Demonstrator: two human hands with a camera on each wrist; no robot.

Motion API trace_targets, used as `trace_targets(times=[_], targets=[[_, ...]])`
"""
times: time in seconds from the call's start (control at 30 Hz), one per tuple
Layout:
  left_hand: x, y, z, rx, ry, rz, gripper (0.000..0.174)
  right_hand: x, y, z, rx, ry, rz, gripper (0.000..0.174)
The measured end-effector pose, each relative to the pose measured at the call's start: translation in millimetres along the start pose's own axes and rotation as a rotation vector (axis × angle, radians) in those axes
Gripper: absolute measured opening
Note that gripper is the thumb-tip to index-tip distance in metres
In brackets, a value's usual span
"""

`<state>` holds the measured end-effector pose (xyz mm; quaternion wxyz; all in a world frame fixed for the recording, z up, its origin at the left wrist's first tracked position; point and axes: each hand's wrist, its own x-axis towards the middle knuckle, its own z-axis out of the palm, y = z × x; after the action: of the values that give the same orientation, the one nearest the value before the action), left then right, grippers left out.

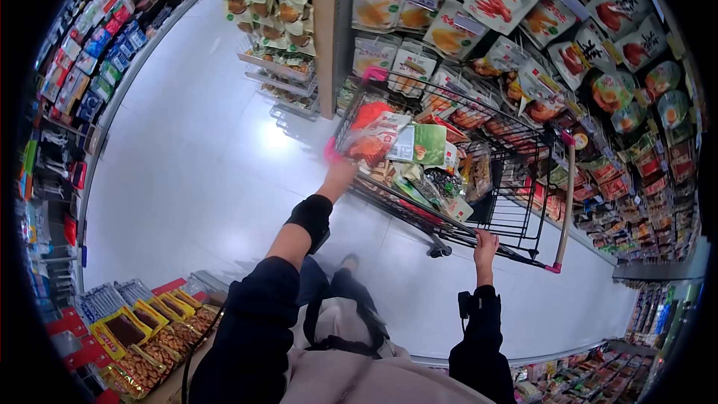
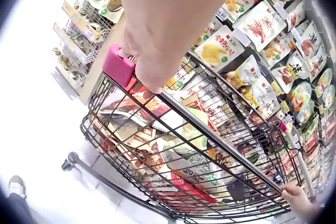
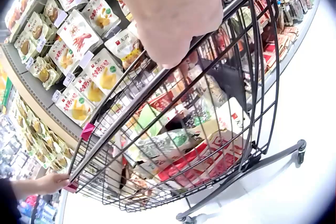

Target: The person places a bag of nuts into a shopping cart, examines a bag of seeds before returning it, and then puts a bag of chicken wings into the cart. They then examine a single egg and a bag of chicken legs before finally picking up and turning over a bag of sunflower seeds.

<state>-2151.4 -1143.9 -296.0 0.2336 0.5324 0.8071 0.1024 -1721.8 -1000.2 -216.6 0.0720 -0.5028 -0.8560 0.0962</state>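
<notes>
Overall, a pale, glossy floor (image 1: 179,127) spreads beneath everything, with light reflected on it. Along the right runs a tall shelf (image 1: 613,258) of hanging bags, many white with food pictures; a second shelf (image 1: 93,157) of small packs curves along the far left.

Between the person and the right-hand shelf stands the cart (image 2: 210,133), a black wire basket on wheels. It holds a heap of bags and packs. Its pale handle (image 1: 568,194) is at the right end. Beyond its left end, a post (image 1: 325,45) rises beside strips of green and cream packets (image 1: 292,4), with wire trays (image 1: 280,82) below them. At lower left, yellow packs (image 1: 123,331) lie in rows.

Inside the cart, a red bag (image 1: 372,142) lies on the heap toward the left end, touching a green pack (image 1: 428,144) beside it. A dark bag (image 1: 441,181) lies nearer the side rail.

The left hand (image 1: 340,177) grips the cart's near left corner, its fingers curled round the rail beside a pink cap (image 2: 118,67). The right hand (image 1: 486,245) holds the same long side rail nearer the handle, its fingers bent over the bar. A small wheel (image 1: 439,250) shows below, on the floor.
</notes>
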Motion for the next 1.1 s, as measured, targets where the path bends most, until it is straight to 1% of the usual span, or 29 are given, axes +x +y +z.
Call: trace_targets(times=[0.03, 0.1, 0.13, 0.17, 0.2, 0.23, 0.27, 0.37, 0.4, 0.5, 0.53, 0.57, 0.6, 0.63, 0.7, 0.73, 0.77, 0.83, 0.93, 1.03, 1.1], targets=[[-2.9, 1.3, -3.7, 0.037, 0.003, 0.032, 0.019, -2.0, -8.9, 2.4, -0.018, 0.072, -0.007, 0.022], [-6.3, 0.6, -10.3, 0.091, 0.02, 0.083, 0.02, -4.3, -34.6, 8.7, 0.008, 0.155, 0.075, 0.028], [-11.0, -0.7, -11.2, 0.017, 0.17, 0.107, 0.021, -3.1, -48.9, 12.0, 0.178, 0.177, 0.065, 0.035], [-13.4, -6.4, -14.9, -0.038, 0.145, 0.156, 0.022, -9.7, -66.9, 18.3, 0.139, 0.266, -0.04, 0.036], [-19.2, -9.9, -29.8, -0.095, 0.12, 0.213, 0.023, -12.5, -89.3, 20.5, 0.238, 0.244, -0.055, 0.035], [-23.6, -15.6, -40.8, -0.151, 0.091, 0.272, 0.024, -14.0, -116.8, 17.9, 0.239, 0.217, -0.068, 0.035], [-21.1, -28.1, -36.5, -0.409, 0.099, 0.2, 0.026, -17.1, -144.7, 13.4, 0.28, 0.197, -0.054, 0.034], [-57.5, -58.1, -81.9, -0.537, 0.19, 0.144, 0.03, -16.1, -200.6, 14.9, 0.417, 0.163, -0.02, 0.03], [-69.4, -77.6, -91.1, -0.537, 0.263, 0.163, 0.031, -14.2, -218.6, 18.7, 0.468, 0.145, -0.016, 0.029], [-100.8, -141.6, -119.3, -0.55, 0.476, 0.156, 0.034, -2.2, -266.3, 29.5, 0.762, 0.141, 0.088, 0.026], [-113.1, -163.6, -132.4, -0.561, 0.534, 0.128, 0.034, 1.6, -286.8, 31.6, 0.904, 0.195, 0.098, 0.028], [-128.1, -186.7, -144.0, -0.568, 0.59, 0.095, 0.035, 7.7, -304.4, 31.4, 0.903, 0.229, 0.051, 0.029], [-142.5, -206.3, -161.6, -0.614, 0.587, 0.054, 0.036, 16.7, -317.1, 31.5, 0.884, 0.218, 0.07, 0.03], [-157.7, -225.2, -175.6, -0.651, 0.643, -0.01, 0.036, 25.1, -332.4, 29.9, 0.863, 0.211, 0.093, 0.032], [-181.4, -256.8, -197.2, -0.723, 0.75, -0.12, 0.036, 38.5, -365.3, 28.7, 1.153, 0.28, 0.33, 0.036], [-191.5, -277.0, -200.8, -0.756, 0.752, -0.204, 0.039, 44.5, -375.3, 28.0, 1.212, 0.316, 0.336, 0.039], [-201.4, -296.1, -203.6, -0.798, 0.831, -0.257, 0.04, 52.2, -382.6, 28.8, 1.278, 0.37, 0.322, 0.04], [-218.5, -325.7, -211.1, -0.889, 0.981, -0.356, 0.042, 63.9, -400.8, 25.9, 1.243, 0.429, 0.33, 0.041], [-240.0, -347.6, -225.6, -0.913, 1.075, -0.365, 0.044, 78.1, -420.8, 27.5, 1.268, 0.45, 0.321, 0.041], [-235.2, -364.6, -233.3, -0.956, 1.071, -0.4, 0.045, 88.6, -449.8, 28.6, 1.291, 0.449, 0.291, 0.041], [-222.3, -368.8, -243.3, -0.959, 1.044, -0.394, 0.044, 98.9, -464.4, 28.4, 1.29, 0.442, 0.311, 0.041]])
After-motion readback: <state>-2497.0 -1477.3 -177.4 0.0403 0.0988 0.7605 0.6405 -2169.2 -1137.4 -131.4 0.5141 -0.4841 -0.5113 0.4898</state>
